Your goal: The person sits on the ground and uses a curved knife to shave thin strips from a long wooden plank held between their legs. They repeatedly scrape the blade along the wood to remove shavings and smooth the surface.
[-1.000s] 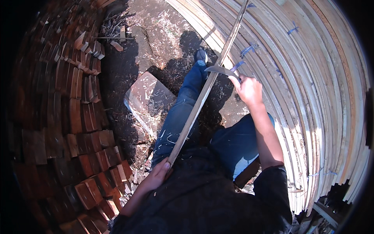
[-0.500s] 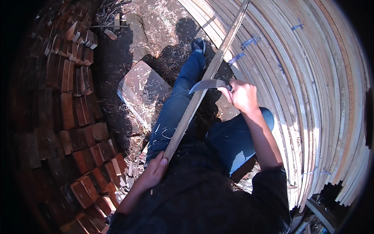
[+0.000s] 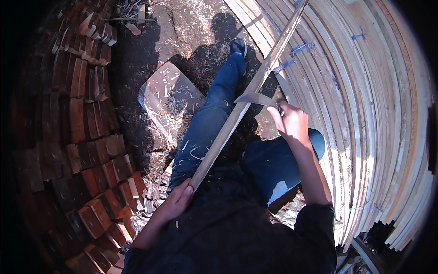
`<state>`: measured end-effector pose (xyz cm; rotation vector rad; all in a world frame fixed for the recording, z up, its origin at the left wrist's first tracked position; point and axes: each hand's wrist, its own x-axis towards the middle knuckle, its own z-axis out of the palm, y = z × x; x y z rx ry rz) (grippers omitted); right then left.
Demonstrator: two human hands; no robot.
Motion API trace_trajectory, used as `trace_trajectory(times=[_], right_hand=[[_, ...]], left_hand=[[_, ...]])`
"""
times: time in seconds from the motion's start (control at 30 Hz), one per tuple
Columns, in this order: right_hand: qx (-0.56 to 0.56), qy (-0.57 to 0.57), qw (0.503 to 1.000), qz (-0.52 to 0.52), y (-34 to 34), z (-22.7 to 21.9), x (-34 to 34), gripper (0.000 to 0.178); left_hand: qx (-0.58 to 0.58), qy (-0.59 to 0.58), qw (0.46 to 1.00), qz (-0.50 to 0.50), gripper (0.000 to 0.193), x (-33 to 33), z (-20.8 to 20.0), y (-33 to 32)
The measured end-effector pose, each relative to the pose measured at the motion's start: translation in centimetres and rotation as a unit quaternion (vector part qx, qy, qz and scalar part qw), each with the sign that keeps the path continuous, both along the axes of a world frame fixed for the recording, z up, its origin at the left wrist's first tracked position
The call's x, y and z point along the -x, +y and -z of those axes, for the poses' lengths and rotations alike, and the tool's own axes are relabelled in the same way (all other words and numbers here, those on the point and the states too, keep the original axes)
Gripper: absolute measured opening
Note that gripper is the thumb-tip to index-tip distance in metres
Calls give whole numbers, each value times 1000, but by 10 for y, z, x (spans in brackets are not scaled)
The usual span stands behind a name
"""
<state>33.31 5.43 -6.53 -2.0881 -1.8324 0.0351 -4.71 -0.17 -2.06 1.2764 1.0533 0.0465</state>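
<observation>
A long, narrow wooden strip (image 3: 223, 135) slants up from my lap to the far right, passing over my outstretched leg. Its near end is gripped by my left hand (image 3: 179, 199), the thumb lying along the wood. My right hand (image 3: 292, 119) is closed around the handle of a curved knife (image 3: 255, 97), most of the handle being hidden by the fingers. The blade lies across the strip about midway along it, its tip pointing left. Pale shavings cling to my jeans (image 3: 203, 125).
Stacked reddish-brown wood blocks (image 3: 98, 214) rise on the left. Long pale strips (image 3: 365, 114), some tied with blue bands (image 3: 301, 48), pile up on the right. A flat slab (image 3: 171, 96) lies on the shaving-strewn ground (image 3: 182, 23) beside my leg.
The view has shifted slightly. Relative to the strip, the knife sits about where it was, its blade turned a little. Both hands keep their holds.
</observation>
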Motion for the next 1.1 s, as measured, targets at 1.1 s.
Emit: trace_trajectory(times=[1.1], right_hand=[[142,151,977,47,-12,-25,28,43]], left_hand=[[-12,38,999,19,33,2,-2,4]])
